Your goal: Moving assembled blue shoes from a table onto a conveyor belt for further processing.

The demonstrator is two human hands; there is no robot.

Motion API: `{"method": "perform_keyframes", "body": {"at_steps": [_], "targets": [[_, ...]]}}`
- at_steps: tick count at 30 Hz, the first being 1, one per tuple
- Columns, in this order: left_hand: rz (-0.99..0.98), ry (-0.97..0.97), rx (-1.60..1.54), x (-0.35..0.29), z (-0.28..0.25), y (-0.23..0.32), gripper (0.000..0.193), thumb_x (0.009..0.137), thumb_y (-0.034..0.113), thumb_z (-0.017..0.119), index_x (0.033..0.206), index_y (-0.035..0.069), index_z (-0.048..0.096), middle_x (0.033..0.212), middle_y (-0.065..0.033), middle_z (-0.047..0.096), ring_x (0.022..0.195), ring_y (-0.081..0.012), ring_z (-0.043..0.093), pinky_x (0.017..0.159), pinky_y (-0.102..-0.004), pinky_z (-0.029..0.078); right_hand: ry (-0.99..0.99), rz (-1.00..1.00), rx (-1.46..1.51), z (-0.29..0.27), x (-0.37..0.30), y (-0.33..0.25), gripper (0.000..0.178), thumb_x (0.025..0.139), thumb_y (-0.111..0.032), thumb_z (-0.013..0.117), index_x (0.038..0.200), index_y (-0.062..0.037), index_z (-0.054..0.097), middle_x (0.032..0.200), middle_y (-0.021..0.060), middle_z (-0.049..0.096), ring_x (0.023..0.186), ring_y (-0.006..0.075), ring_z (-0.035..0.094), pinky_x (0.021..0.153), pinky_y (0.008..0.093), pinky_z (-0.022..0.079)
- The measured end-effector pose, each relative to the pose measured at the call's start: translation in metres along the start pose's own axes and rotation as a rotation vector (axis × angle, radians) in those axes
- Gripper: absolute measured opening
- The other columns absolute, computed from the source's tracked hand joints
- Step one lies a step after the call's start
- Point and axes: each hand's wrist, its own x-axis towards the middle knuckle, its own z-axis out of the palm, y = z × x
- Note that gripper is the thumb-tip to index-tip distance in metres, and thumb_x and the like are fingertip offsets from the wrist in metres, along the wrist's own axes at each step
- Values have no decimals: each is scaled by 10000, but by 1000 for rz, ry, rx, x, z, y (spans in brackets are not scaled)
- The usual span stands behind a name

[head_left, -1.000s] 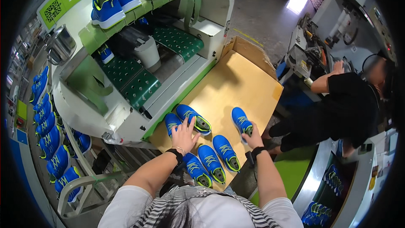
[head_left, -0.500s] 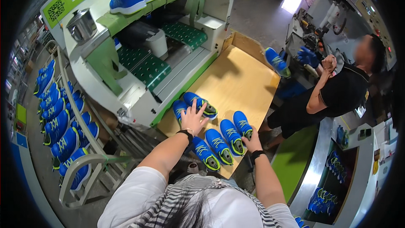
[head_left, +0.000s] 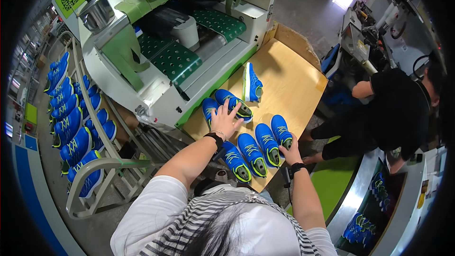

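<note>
My left hand (head_left: 226, 123) is spread over two blue sneakers at the table's left edge: one sneaker (head_left: 209, 106) is partly covered by my fingers, and the other sneaker (head_left: 231, 100) has fingertips at its side. With my right hand (head_left: 290, 152) I grip the heel end of the rightmost sneaker (head_left: 280, 128) in a slanting row. Beside it stand a sneaker (head_left: 267, 141), another sneaker (head_left: 251, 151) and a leftmost sneaker (head_left: 234, 160), all with yellow-green laces and openings toward me. A single sneaker (head_left: 252, 83) rests on its side farther up, white sole toward the machine.
The wooden table (head_left: 289, 73) adjoins a white-green machine (head_left: 227, 64) with a perforated green conveyor (head_left: 180, 64). More sneakers stand on its top. A metal rack (head_left: 99, 166) of sneakers is at left. A co-worker (head_left: 398, 114) in black bends at right, beside a curved bench (head_left: 332, 175).
A sneaker seen at the table's far right edge is gone from there; one now lies on its side mid-table. The co-worker has turned and bent toward the right-hand bench. My hands keep their places.
</note>
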Motion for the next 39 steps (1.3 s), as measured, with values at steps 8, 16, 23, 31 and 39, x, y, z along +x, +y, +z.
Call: {"method": "perform_keyframes", "body": {"at_steps": [8, 16, 23, 31, 39], "targets": [[-409, -79, -315, 123, -3, 48, 901, 835, 652, 681, 1453, 41, 443, 1452, -160, 529, 1375, -322, 458, 1142, -589, 253, -18, 4, 59, -2, -2, 5, 877, 793, -87, 822, 1524, -86, 337, 1422, 253, 464, 1333, 422, 455, 1127, 469, 378], [-702, -360, -574, 189, 70, 32, 888, 702, 399, 895, 1380, -18, 501, 1219, -173, 703, 1049, -295, 714, 906, -382, 561, -69, 9, 98, -9, -1, -14, 883, 800, -94, 811, 1531, -39, 319, 1472, 252, 433, 1374, 427, 417, 1162, 463, 343], [-614, -596, -2260, 139, -12, 13, 593, 1052, 501, 480, 1497, 111, 443, 1460, -104, 555, 1300, -352, 574, 1011, -559, 506, 106, 36, 415, -55, 81, -30, 619, 894, -83, 731, 1421, -37, 409, 1287, 165, 549, 1178, 241, 546, 1033, 352, 446], [-450, 407, -2203, 71, -155, -58, 711, 1012, 573, 516, 1505, 70, 420, 1501, -124, 499, 1320, -343, 550, 968, -431, 585, 139, -691, 505, -30, 258, -309, 553, 947, -139, 710, 1422, -58, 440, 1230, 157, 611, 1133, 242, 611, 974, 358, 490], [-876, 827, -2403, 96, -142, -84, 630, 944, 493, 681, 1342, 22, 556, 1280, -161, 642, 1214, -382, 601, 1026, -483, 540, -55, -588, -65, 95, 358, -384, 925, 874, -109, 718, 1611, -339, 209, 1422, 267, 485, 1278, 467, 522, 1059, 491, 459]]}}
